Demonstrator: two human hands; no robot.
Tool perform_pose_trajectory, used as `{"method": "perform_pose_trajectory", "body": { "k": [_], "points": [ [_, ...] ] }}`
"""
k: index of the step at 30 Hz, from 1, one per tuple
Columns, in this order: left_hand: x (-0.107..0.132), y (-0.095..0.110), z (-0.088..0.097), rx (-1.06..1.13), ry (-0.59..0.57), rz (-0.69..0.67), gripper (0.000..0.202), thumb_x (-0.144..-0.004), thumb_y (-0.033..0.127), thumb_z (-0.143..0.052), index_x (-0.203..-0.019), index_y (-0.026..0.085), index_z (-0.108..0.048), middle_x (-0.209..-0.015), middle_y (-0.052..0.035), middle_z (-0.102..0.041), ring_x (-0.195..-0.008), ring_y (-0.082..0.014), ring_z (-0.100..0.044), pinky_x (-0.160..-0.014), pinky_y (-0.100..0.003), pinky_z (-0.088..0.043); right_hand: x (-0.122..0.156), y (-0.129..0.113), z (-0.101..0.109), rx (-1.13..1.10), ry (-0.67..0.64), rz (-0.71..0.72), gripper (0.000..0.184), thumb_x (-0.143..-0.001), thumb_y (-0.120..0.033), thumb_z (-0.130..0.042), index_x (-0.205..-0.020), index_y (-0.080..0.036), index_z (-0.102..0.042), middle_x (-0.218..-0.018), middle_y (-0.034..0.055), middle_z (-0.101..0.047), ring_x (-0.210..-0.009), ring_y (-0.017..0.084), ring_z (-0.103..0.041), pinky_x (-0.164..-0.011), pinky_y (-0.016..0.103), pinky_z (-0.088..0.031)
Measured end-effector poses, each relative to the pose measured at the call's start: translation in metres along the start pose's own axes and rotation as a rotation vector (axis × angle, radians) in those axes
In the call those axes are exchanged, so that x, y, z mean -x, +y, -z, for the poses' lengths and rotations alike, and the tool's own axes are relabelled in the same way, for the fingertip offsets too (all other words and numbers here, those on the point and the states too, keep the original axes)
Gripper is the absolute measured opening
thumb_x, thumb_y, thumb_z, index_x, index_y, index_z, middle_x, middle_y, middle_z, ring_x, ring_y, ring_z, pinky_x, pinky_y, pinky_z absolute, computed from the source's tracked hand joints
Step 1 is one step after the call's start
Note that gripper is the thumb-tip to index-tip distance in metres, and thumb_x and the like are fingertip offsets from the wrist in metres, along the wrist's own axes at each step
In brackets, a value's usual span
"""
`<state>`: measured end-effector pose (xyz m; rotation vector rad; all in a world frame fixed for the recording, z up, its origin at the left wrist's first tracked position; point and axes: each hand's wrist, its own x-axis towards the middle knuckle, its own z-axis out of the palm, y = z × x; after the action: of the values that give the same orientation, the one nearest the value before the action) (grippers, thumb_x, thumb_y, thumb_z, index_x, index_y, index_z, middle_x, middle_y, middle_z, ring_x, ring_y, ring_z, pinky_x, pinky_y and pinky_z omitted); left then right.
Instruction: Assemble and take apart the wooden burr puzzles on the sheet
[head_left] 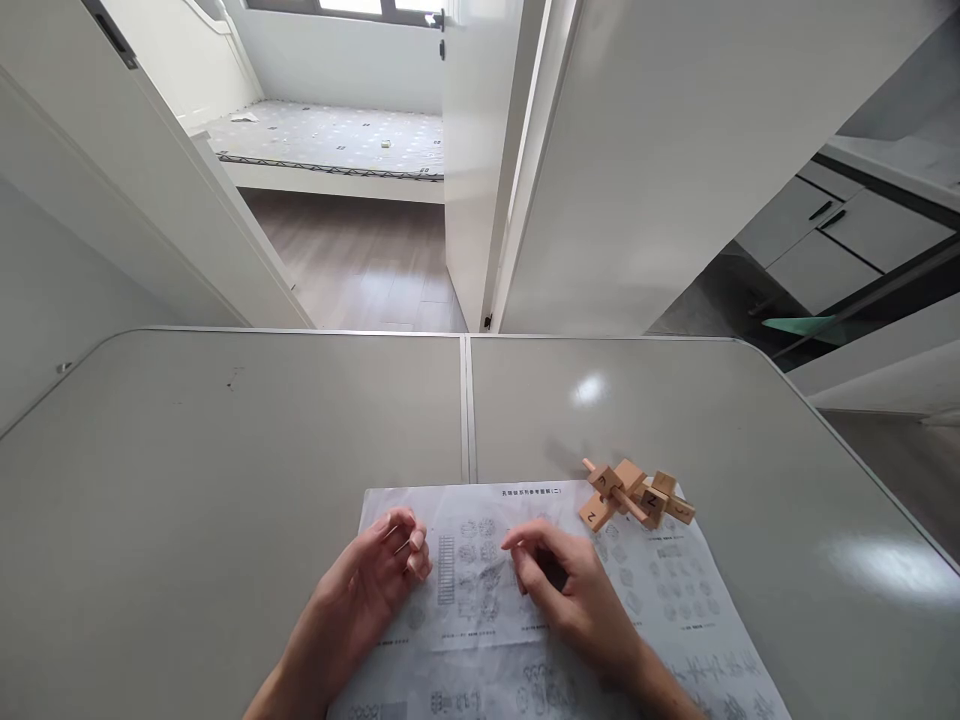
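A printed paper sheet point(480, 660) with small diagrams and lettering lies on the table under both my hands. At its left edge my left hand point(367, 590) rests palm up, fingers loosely curled and apart, with nothing in it. My right hand point(562, 590) hovers over or rests on the middle of the sheet, loosely bent; a gap shows between its thumb and index finger, and no object shows in it. Beyond the right hand, at the sheet's top right corner, is a cluster of wooden puzzle pieces point(630, 495), some marked with numbers, with a thin wooden rod through it.
The grey table point(225, 460) has a metal seam point(466, 400) down its middle and a raised metal rim. Past its far edge are a white door point(480, 150) and a bed point(337, 140). Cabinets point(855, 235) stand at the far right.
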<state>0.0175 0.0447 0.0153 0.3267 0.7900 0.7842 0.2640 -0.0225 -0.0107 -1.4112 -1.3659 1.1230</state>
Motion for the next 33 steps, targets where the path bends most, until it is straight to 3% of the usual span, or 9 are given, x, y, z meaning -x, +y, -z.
{"method": "perform_pose_trajectory", "body": {
  "k": [33],
  "points": [
    [-0.0018, -0.0012, 0.0028, 0.023, 0.016, 0.004, 0.013, -0.095, 0.027, -0.075, -0.098, 0.015, -0.078, -0.089, -0.0057, -0.062, -0.078, -0.0175, -0.056, -0.080, -0.032, -0.052, 0.0022, 0.0040, 0.0004, 0.026, -0.010, -0.026, 0.022, -0.105, -0.032, -0.053, -0.100, -0.022, -0.072, -0.066, -0.0028, -0.055, -0.057, 0.015, -0.048, -0.054, 0.027, -0.039]
  ]
}}
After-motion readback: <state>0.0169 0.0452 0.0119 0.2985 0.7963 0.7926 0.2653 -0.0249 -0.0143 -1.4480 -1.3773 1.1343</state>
